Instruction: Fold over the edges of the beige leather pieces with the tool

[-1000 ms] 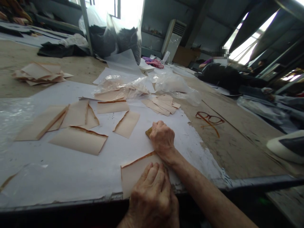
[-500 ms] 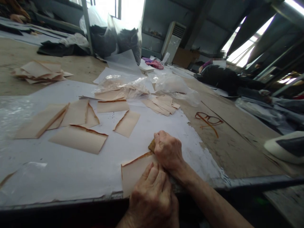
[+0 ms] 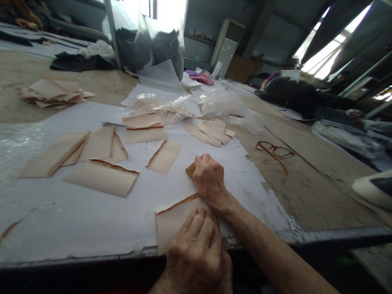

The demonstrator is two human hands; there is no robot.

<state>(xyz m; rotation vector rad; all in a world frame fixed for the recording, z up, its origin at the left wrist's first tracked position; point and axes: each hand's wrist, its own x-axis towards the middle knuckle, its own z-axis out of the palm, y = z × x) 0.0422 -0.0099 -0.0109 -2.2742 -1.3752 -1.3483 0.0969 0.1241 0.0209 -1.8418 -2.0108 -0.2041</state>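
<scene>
A beige rectangular piece point(image 3: 171, 220) with a brown band along its far edge lies at the table's front edge. My left hand point(image 3: 196, 245) is closed, its fingers bunched and pressed on the right part of that piece; the thumb is mostly hidden. My right hand point(image 3: 210, 177) is a fist around a small flat yellow-brown block point(image 3: 190, 170), of which one corner shows. The fist is beyond the piece's far edge, with the block apart from it. Similar brown-edged pieces point(image 3: 102, 177) lie spread to the left and beyond.
White paper point(image 3: 122, 220) covers the table. Farther back are clear plastic bags point(image 3: 226, 104), a fan of beige pieces point(image 3: 211, 131) and a stack of them point(image 3: 55, 92). Glasses point(image 3: 275, 151) lie to the right. A person point(image 3: 288, 87) is at the far right.
My right fist has moved away from me and slightly left with the block, off the piece's edge. My left hand stays on the piece. The view has shifted slightly.
</scene>
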